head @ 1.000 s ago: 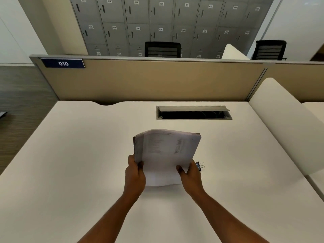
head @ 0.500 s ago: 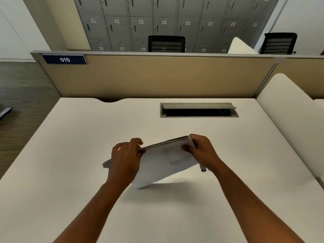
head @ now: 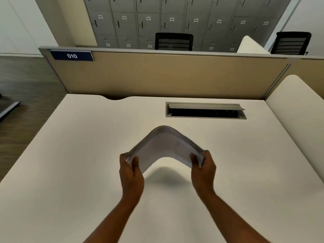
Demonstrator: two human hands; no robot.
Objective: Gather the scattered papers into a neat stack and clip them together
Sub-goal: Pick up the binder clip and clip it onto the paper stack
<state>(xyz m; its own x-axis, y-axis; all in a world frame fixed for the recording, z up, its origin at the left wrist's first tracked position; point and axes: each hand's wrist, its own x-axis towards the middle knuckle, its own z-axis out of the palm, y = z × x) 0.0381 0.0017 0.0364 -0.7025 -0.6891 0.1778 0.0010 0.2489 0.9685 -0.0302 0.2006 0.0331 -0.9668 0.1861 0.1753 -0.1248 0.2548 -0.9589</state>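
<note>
Head view: I see the paper stack held above the white bench, bowed upward in an arch. Left hand pinches its left end, right hand its right end, both grips closed on the sheets. No clip visible. Best to ease the bend, stand the stack on edge, tap it flush before clipping.

Left hand and right hand, arms extended forward, each in a pinching grip.
</note>
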